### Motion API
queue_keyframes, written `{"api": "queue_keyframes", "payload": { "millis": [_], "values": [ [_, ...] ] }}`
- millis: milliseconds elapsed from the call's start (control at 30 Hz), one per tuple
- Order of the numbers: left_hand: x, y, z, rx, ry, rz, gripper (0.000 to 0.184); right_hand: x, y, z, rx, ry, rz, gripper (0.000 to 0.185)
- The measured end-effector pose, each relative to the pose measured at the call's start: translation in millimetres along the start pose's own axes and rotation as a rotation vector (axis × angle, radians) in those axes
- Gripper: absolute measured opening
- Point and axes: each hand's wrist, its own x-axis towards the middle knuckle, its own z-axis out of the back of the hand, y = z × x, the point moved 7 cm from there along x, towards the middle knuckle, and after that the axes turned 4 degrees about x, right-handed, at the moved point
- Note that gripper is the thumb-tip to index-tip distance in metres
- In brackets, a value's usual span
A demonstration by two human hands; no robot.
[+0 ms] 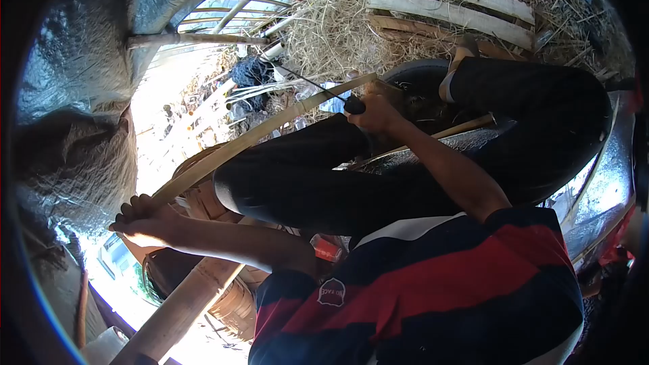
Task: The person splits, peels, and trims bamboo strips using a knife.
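A long split bamboo strip (260, 132) runs slantwise across my bent legs. Its lower end is in my left hand (145, 221), whose fingers are wrapped round it. My right hand (377, 113) is closed round the black handle of a knife (307, 80), near the strip's far end. The thin dark blade points up and left, crossing over the strip. Seen nearly edge-on, the blade shows little of its width, and I cannot tell whether it touches the bamboo.
A thick bamboo pole (179, 307) lies at lower left beside woven basketwork (233, 307). Dry straw (338, 30) and wooden slats (453, 3) are beyond my legs. A black tyre-like rim (416, 67) is near my foot. Plastic sheeting (81, 67) hangs at left.
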Motion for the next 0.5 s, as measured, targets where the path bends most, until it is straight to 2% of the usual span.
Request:
{"api": "queue_keyframes", "payload": {
  "millis": [67, 167, 300, 500],
  "values": [
    [0, -5, 8, 0.048, 0.018, -0.017, 0.041, 0, -9, 4, -0.048, 0.027, -0.076, 0.041],
    [4, -23, 21, 0.035, -0.078, -0.002, 0.038, -3, -7, 8, -0.102, -0.028, -0.024, 0.042],
    [6, -35, 20, 0.097, 0.038, -0.074, 0.035, 0, -7, -3, -0.012, -0.004, 0.017, 0.044],
    [5, -36, 21, -0.027, 0.051, -0.049, 0.037, -12, -11, -2, 0.003, -0.056, -0.015, 0.039]
  ]
}}
